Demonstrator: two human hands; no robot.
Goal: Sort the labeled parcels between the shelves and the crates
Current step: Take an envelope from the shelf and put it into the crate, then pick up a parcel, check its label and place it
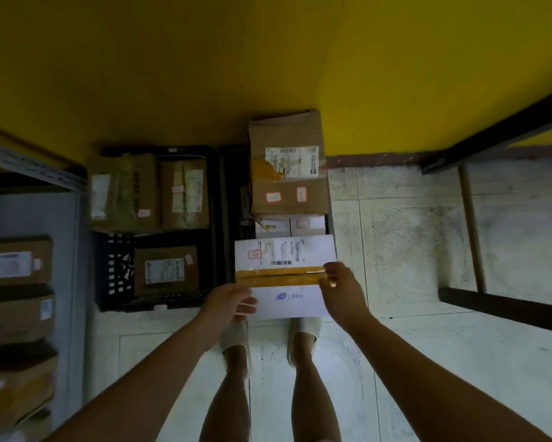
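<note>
While gripped, parcel (285, 260) sits between hands (233, 303) (343, 290).

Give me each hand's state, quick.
Left hand: grips the white parcel at its near left corner.
Right hand: grips the same parcel's right edge.

Open floor (395, 250) on the right, plenty of passage there. Left is tight: black crate (112, 272) full of brown boxes (166, 269) just beside the white parcel (287, 250), shelf (29, 212) beyond. Stacked brown carton (287, 193) blocks the far side, black frame (504, 307) further right.
</note>
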